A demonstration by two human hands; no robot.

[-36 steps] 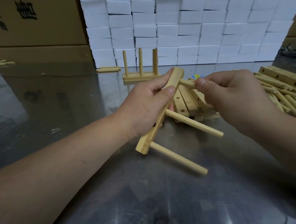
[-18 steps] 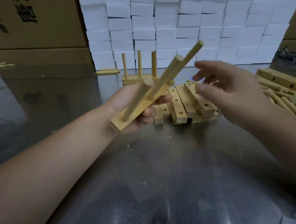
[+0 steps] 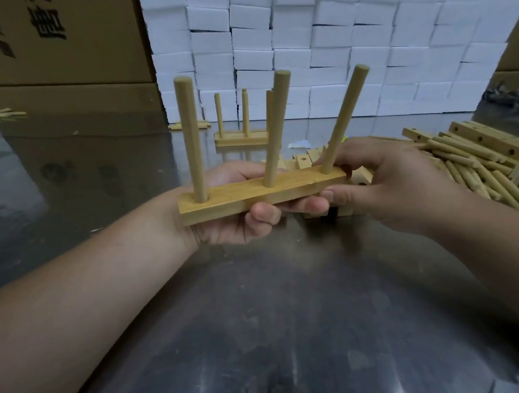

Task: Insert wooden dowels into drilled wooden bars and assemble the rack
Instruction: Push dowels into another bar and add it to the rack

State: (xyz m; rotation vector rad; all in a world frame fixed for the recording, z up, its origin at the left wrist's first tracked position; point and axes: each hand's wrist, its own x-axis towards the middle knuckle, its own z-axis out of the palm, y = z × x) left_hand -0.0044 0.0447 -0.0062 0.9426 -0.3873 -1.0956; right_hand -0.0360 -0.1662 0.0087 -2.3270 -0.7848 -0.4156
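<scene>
head view: wide shot looking down over two bare forearms to a shiny metal counter (image 3: 273, 315).
bar (image 3: 261, 193): a short wooden piece held level in the air above the counter, close to the camera, its long side facing the viewer.
dowels: three stand in its top holes. the left dowel (image 3: 190, 139) and middle dowel (image 3: 274, 129) are near upright. the right dowel (image 3: 343, 119) leans out to the right, though the wide lens may add to that.
left grip (image 3: 236, 227): cradles the bar from below with fingers curled up round its front edge, likely to bear the weight and keep it steady.
right grip (image 3: 387, 186): pinches the bar's right end, thumb on the front face and fingers behind near the foot of the right dowel. it looks placed to straighten or press home that dowel.
stage: all three holes are filled, so this piece seems done bar a check. setting it down looks next.
finished rack (image 3: 241, 137): a like piece stands upright farther back on the counter, probably where done ones go.
stock: drilled bars (image 3: 303, 162) lie just behind the hands. a heap of loose dowels (image 3: 477, 179) mixed with more bars lies to the right, near the right grip.
background: stacked white boxes (image 3: 334, 42) and brown cartons (image 3: 57, 41).
risk: a leaning dowel could set crooked if not pushed straight.
</scene>
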